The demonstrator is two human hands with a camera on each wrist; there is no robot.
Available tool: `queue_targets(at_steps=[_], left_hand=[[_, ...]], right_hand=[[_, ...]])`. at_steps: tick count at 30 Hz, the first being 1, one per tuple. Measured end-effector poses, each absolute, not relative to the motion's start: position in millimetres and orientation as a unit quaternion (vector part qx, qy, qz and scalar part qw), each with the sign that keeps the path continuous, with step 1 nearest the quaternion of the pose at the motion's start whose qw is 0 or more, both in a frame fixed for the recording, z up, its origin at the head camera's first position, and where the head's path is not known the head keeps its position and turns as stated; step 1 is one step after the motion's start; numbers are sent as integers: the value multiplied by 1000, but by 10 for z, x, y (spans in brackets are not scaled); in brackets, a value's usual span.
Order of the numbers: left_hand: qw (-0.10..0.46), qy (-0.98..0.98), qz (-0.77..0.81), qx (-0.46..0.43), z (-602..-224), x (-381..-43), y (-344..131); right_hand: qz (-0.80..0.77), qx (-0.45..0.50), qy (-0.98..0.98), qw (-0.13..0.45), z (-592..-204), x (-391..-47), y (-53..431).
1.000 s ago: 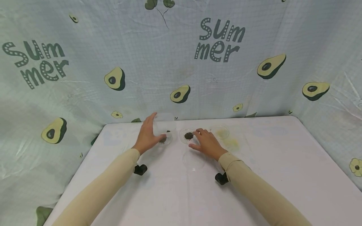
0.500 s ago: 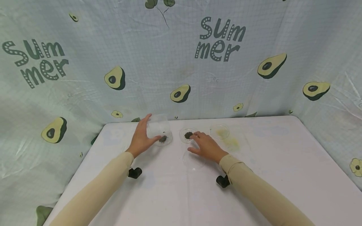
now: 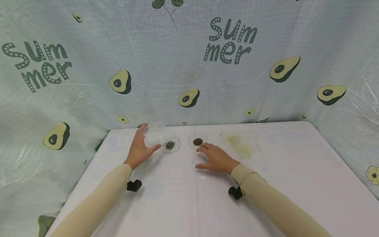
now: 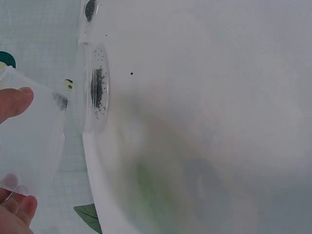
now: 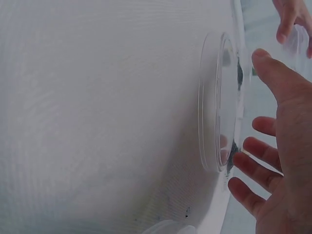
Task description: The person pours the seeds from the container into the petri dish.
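My left hand (image 3: 139,150) grips a translucent plastic cup (image 3: 154,134), thumb on one side and fingers on the other. Seen from the left wrist, the cup (image 4: 34,131) is tilted, with a small dark patch of grains near its rim. Just right of it lies a petri dish holding a heap of dark granules (image 3: 170,145). A second dish holds a similar dark heap (image 3: 197,141). My right hand (image 3: 217,158) hovers past that dish with its fingers spread loosely, holding nothing. Beneath it is a clear round dish (image 5: 209,102), partly covered by the hand in the head view.
Another clear dish (image 3: 230,138) stands at the back right, beside a yellowish stain (image 3: 242,150) on the white tabletop (image 3: 171,204). A printed avocado curtain (image 3: 148,98) hangs behind the table's back edge. Stray grains (image 4: 131,73) lie on the table.
My left hand has moved left and toward me with the cup, uncovering the left dish of granules. The right hand has drawn slightly back from the middle dish toward me.
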State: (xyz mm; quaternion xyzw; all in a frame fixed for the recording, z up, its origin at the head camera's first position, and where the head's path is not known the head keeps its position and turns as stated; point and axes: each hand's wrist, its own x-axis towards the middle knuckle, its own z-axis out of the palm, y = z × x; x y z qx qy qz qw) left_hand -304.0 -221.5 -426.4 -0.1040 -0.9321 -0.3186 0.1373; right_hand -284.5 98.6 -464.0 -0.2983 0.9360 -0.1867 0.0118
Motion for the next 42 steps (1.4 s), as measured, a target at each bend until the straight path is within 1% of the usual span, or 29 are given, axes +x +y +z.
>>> queue_targets(at_steps=[11, 18, 24, 35, 42], left_hand=[[120, -927, -345, -83, -4329, -2971, -2368], [108, -924, -361, -68, -4376, -2946, -2440], [99, -925, -364, -48, -4420, -2940, -2502], [92, -925, -368, -27, -4493, -2934, -2569], [79, -926, -370, -4, -4527, -2930, -2611]], right_hand=[[-180, -316, 931, 28, -4637, -2773, 990], [-171, -332, 928, 17, -4663, -2757, 1010], [-173, -339, 924, 36, -4654, -2756, 1025], [-172, -349, 920, 42, -4637, -2737, 1030], [-174, -353, 919, 27, -4629, -2745, 1028]])
